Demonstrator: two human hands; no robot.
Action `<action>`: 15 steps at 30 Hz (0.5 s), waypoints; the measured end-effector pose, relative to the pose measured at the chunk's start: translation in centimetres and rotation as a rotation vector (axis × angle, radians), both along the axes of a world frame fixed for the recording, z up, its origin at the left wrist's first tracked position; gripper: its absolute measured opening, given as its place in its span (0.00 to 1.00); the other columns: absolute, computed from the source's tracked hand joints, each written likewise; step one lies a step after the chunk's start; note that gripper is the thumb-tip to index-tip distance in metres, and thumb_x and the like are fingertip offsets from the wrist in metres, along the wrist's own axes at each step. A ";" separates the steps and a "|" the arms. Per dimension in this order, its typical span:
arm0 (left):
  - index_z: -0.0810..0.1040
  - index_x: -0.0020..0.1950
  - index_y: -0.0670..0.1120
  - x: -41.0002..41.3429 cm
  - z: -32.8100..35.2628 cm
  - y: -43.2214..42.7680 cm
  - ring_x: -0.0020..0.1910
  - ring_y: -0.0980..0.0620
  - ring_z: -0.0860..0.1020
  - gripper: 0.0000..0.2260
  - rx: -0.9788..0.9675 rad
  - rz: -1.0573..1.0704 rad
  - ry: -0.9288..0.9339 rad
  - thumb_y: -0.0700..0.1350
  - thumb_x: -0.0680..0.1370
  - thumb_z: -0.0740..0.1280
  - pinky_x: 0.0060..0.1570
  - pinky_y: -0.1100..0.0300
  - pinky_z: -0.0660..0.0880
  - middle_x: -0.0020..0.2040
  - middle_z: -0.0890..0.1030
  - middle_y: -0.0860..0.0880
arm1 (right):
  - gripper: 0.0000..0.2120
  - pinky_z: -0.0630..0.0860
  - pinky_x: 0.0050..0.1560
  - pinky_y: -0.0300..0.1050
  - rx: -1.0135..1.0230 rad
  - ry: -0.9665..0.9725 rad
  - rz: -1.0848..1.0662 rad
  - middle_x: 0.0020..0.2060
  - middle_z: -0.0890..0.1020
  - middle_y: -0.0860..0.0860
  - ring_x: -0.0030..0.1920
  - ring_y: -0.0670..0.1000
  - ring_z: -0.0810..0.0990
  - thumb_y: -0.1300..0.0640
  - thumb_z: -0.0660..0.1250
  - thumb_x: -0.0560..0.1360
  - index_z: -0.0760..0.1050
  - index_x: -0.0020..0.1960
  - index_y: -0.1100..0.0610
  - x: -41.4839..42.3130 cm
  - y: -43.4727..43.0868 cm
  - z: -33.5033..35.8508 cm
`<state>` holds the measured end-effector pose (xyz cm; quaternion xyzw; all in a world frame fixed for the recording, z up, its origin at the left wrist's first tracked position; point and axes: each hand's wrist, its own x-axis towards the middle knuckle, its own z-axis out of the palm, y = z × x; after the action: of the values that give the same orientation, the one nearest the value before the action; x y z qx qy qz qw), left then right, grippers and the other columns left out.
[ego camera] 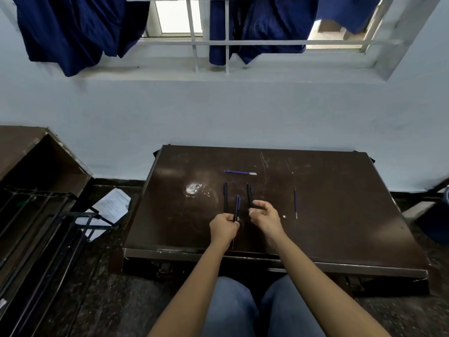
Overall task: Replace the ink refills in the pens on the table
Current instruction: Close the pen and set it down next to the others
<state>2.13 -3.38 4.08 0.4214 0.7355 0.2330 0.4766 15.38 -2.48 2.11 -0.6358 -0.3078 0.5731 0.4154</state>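
My left hand (224,227) grips a dark pen (237,207) with a blue refill showing along it, its tip pointing away from me. My right hand (264,216) pinches a small black pen part (258,205) between thumb and fingers. Two black pens lie upright on the dark table (340,227): one pen (225,197) left of my held pen, another pen (249,194) just beyond my right fingers. A blue refill (240,172) lies crosswise farther back. A second blue refill (295,202) lies lengthwise to the right.
A shiny scuffed patch (194,189) marks the table left of the pens. Papers (113,205) and a black metal rack (43,234) lie on the floor at left. A wall and a barred window with blue cloth (262,27) stand beyond the table.
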 end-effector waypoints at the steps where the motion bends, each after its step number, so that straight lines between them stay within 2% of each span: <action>1: 0.81 0.58 0.44 0.4 -0.1 0.5 0.49 0.51 0.80 0.11 0.011 -0.004 0.070 0.41 0.75 0.69 0.47 0.61 0.75 0.54 0.82 0.46 | 0.17 0.78 0.54 0.45 0.022 -0.112 0.011 0.46 0.82 0.52 0.51 0.51 0.80 0.65 0.67 0.74 0.74 0.62 0.57 0.2 -0.1 -0.3; 4: 0.79 0.61 0.44 1.5 -0.4 2.1 0.56 0.47 0.79 0.14 0.013 -0.035 0.219 0.42 0.75 0.70 0.53 0.57 0.75 0.58 0.80 0.45 | 0.15 0.70 0.41 0.31 0.069 -0.334 0.026 0.48 0.81 0.51 0.50 0.50 0.79 0.62 0.68 0.75 0.73 0.61 0.56 0.9 -0.3 -1.0; 6: 0.79 0.60 0.44 2.3 -0.4 3.3 0.57 0.46 0.79 0.12 0.044 -0.035 0.275 0.42 0.76 0.69 0.53 0.56 0.75 0.57 0.80 0.45 | 0.16 0.67 0.38 0.28 0.071 -0.415 0.031 0.50 0.80 0.52 0.47 0.46 0.77 0.61 0.68 0.76 0.71 0.62 0.55 1.4 -0.1 -1.3; 9: 0.79 0.55 0.43 3.1 -0.4 4.8 0.54 0.46 0.80 0.08 0.062 -0.012 0.343 0.42 0.77 0.68 0.49 0.56 0.76 0.53 0.81 0.45 | 0.17 0.67 0.36 0.27 0.068 -0.492 0.058 0.50 0.79 0.51 0.45 0.44 0.76 0.62 0.67 0.76 0.70 0.64 0.56 1.8 0.2 -1.9; 15: 0.78 0.57 0.43 4.1 -1.5 7.1 0.56 0.45 0.79 0.09 0.004 -0.025 0.388 0.42 0.78 0.67 0.50 0.56 0.76 0.56 0.80 0.44 | 0.18 0.69 0.42 0.30 0.054 -0.556 0.110 0.51 0.78 0.51 0.47 0.46 0.76 0.63 0.66 0.76 0.71 0.65 0.57 1.8 1.5 -3.3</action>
<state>6.26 3.68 2.54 0.4684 0.8080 0.1428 0.3277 17.14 -1.01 -1.22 -0.7397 -0.4588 0.3901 0.3002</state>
